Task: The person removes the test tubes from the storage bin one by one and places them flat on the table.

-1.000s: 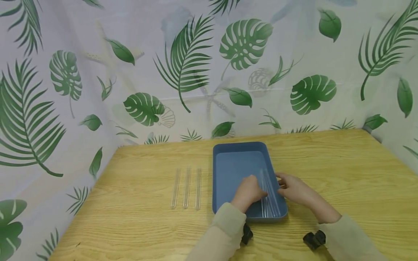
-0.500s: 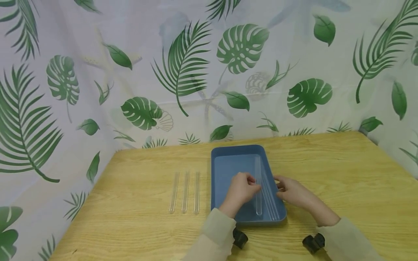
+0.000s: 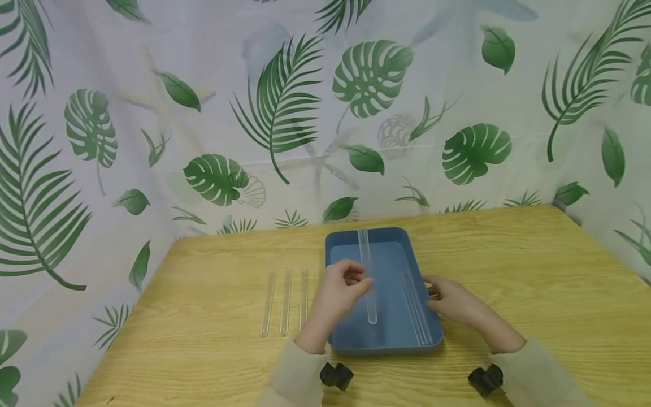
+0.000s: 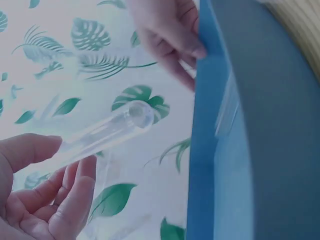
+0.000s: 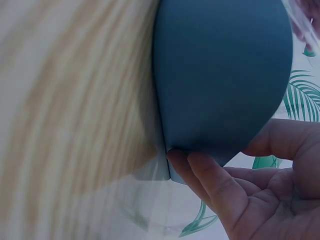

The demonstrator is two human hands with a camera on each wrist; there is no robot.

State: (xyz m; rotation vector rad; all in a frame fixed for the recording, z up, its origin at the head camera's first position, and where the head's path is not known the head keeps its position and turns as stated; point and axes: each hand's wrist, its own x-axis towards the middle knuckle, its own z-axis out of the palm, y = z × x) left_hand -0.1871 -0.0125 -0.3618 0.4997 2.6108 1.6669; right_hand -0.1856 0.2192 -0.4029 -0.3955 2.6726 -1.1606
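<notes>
My left hand (image 3: 333, 291) pinches a clear test tube (image 3: 372, 308) between thumb and fingers, raised over the left part of a blue tray (image 3: 378, 342). In the left wrist view the test tube (image 4: 117, 127) points its open end away from the hand (image 4: 55, 195). A few more clear tubes (image 3: 418, 311) lie inside the tray along its right side; they overlap. My right hand (image 3: 452, 299) touches the tray's right outer wall. The right wrist view has its fingertips (image 5: 200, 162) low against the tray (image 5: 220, 75), the thumb nearer the rim.
To the left of the tray, 3 clear test tubes (image 3: 285, 305) lie side by side on the wooden table (image 3: 213, 282); my left hand partly covers the nearest one. A leaf-printed cloth (image 3: 305, 113) hangs behind the table. Black wrist devices (image 3: 335, 376) sit at both cuffs.
The left hand has lifted one test tube from the group at the tray's right side and carried it leftward over the tray. The right hand has stayed at the tray's side.
</notes>
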